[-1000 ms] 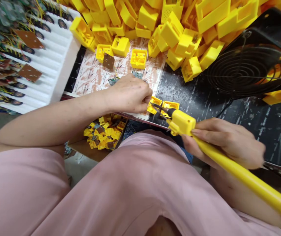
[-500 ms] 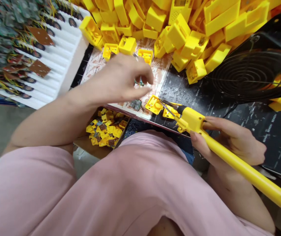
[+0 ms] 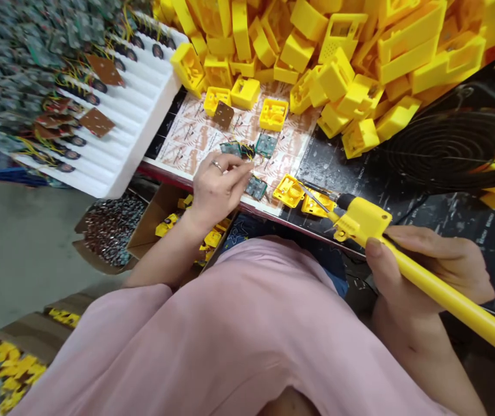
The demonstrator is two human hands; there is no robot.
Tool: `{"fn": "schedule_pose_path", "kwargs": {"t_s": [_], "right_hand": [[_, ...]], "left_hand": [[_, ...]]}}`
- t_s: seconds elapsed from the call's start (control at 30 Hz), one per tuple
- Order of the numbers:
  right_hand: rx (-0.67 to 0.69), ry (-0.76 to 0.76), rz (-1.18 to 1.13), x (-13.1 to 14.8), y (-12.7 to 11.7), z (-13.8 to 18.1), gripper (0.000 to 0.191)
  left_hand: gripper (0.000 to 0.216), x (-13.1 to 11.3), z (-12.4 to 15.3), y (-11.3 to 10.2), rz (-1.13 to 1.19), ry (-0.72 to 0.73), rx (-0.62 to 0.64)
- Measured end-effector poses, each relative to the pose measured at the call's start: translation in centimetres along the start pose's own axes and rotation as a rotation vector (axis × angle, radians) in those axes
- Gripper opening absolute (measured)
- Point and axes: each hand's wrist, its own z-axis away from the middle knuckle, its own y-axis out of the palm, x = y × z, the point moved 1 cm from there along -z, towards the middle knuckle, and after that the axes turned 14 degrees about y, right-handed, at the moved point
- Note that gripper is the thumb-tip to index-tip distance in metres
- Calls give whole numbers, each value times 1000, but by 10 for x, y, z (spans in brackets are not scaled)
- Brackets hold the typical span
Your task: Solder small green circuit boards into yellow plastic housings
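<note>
My right hand [image 3: 438, 266] is wrapped round the yellow handle of a soldering iron [image 3: 364, 219]. Its metal tip points left over two small open yellow plastic cases [image 3: 288, 190] at the table's front edge. My left hand [image 3: 221, 185], with a ring on one finger, is in a pinch above the paper-covered work area; what lies between the fingertips is too small to make out. Close by are a green circuit board [image 3: 266, 145], a second board [image 3: 256, 188] partly beside the fingers, and a dark component with yellow wires [image 3: 247, 150]. A brown board [image 3: 223, 114] leans by a yellow housing [image 3: 274, 114].
Yellow housings [image 3: 299, 52] are heaped along the back. A black fan [image 3: 438, 133] stands at right. On the left, a white foam tray [image 3: 143, 115] carries many wired boards. Below the edge are cartons, one holding small metallic-looking parts [image 3: 112, 231].
My left hand has drawn back from the yellow housings towards the front boards, and its fingers have come together. The soldering iron stays in my right hand. The view has shifted left.
</note>
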Motion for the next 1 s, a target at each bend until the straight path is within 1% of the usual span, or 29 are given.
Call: {"fn": "schedule_pose_path", "kwargs": {"t_s": [0.03, 0.1, 0.17, 0.23, 0.33, 0.4, 0.47, 0.53, 0.63, 0.73, 0.9, 0.93, 1.0], "right_hand": [[6, -9, 3, 1, 0, -1, 48], [10, 21, 71, 0, -3, -2, 52], [0, 50, 130, -1, -6, -2, 56], [-3, 37, 148, -2, -9, 0, 57], [12, 13, 171, -2, -11, 2, 51], [63, 23, 209, 0, -12, 2, 53], [111, 27, 254, 1, -11, 2, 58], [153, 9, 252, 1, -8, 1, 62], [201, -34, 178, -1, -3, -1, 61], [217, -94, 146, -4, 1, -3, 51], [230, -179, 203, -1, 6, -11, 26], [248, -200, 224, 2, 6, -13, 25], [295, -244, 270, 7, 6, -17, 29]], "left_hand": [[24, -2, -6, 4, 65, 4, -30], [21, -4, -19, 8, 224, 6, -18], [21, -5, -29, 10, 353, 9, 64], [23, -5, -37, 10, 406, 18, 168], [23, -6, -46, 11, 385, 8, 285], [24, -7, -51, 11, 340, 2, 336], [26, -9, -55, 12, 263, 16, 360], [28, -12, -57, 14, 176, 43, 364], [29, -16, -58, 15, 94, 68, 357], [28, -18, -56, 16, 69, 87, 338], [28, -16, -54, 18, 74, 111, 325], [28, -16, -54, 18, 75, 111, 325], [29, -16, -54, 20, 80, 108, 328]]}}
